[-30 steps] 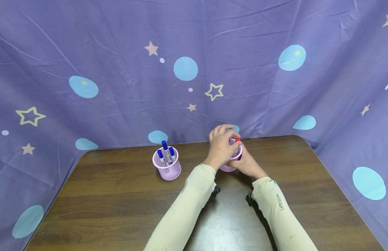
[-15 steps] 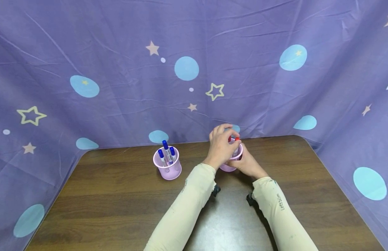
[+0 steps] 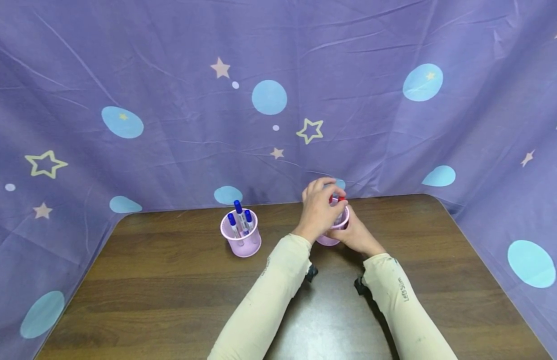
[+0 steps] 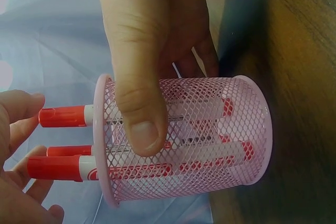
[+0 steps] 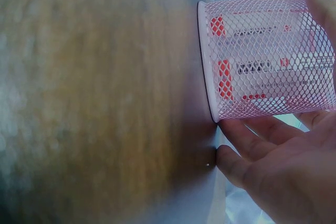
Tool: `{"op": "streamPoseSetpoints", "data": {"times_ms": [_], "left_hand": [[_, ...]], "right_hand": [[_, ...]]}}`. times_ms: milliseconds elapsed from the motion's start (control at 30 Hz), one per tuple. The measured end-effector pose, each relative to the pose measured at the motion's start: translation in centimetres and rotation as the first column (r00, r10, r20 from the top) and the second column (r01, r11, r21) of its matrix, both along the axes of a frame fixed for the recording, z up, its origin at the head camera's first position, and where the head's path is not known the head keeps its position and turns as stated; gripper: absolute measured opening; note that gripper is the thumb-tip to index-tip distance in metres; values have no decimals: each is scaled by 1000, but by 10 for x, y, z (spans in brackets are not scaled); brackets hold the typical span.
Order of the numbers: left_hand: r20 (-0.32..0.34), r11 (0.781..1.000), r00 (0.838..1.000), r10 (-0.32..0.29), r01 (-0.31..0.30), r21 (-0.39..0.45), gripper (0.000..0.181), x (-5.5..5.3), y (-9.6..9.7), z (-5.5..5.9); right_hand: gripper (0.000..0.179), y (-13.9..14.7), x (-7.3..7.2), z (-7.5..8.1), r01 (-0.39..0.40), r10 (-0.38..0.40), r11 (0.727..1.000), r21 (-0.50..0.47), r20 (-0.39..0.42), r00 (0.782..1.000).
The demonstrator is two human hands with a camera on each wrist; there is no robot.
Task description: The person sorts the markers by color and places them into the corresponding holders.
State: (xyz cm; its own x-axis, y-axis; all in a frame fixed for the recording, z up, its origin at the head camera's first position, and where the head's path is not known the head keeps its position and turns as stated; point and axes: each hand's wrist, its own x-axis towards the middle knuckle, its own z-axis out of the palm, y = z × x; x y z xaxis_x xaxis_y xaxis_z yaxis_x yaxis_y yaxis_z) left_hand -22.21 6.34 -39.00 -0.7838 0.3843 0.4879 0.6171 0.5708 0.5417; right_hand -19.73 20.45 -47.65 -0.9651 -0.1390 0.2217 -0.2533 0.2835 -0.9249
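Note:
A pink mesh pen cup point(image 4: 247, 129) stands on the table with several red-capped markers in it. My right hand point(image 3: 357, 234) grips the cup from the right. Its thumb point(image 4: 142, 114) lies across the near side of the mesh, and its other fingers point(image 5: 252, 140) reach round behind. Above the rim my left hand point(image 3: 320, 210) is curled over the red caps. Thumb and index fingertip come together at the cap of the rightmost red marker point(image 4: 63, 116). Two more red caps point(image 4: 55, 167) stick out just beside the left fingers.
A second pink pen cup point(image 3: 244, 247) holds several blue-capped markers point(image 3: 239, 207) to the left. The brown wooden table point(image 3: 170, 295) ends at a purple curtain point(image 3: 193, 75) patterned with stars and dots. Small black devices are strapped under both wrists.
Both hands and the cup stay nearly in place. A red cap has come into sight between the left fingers since the first frame. The whole view shifts very slightly.

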Motion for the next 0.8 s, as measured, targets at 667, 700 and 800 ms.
{"op": "streamPoseSetpoints", "data": {"times_ms": [667,700,800], "left_hand": [[-170,980,981,-93,120,158,22,45,-53,32],[-189,983,977,-98,125,135,24,49,-60,34],[-230,991,968,-104,120,59,30,60,-83,34]], "right_hand": [[87,13,11,-14,9,-10,999,47,8,1000],[92,14,12,-13,2,-2,999,49,9,1000],[110,22,24,-5,11,-16,995,101,51,999]]}}
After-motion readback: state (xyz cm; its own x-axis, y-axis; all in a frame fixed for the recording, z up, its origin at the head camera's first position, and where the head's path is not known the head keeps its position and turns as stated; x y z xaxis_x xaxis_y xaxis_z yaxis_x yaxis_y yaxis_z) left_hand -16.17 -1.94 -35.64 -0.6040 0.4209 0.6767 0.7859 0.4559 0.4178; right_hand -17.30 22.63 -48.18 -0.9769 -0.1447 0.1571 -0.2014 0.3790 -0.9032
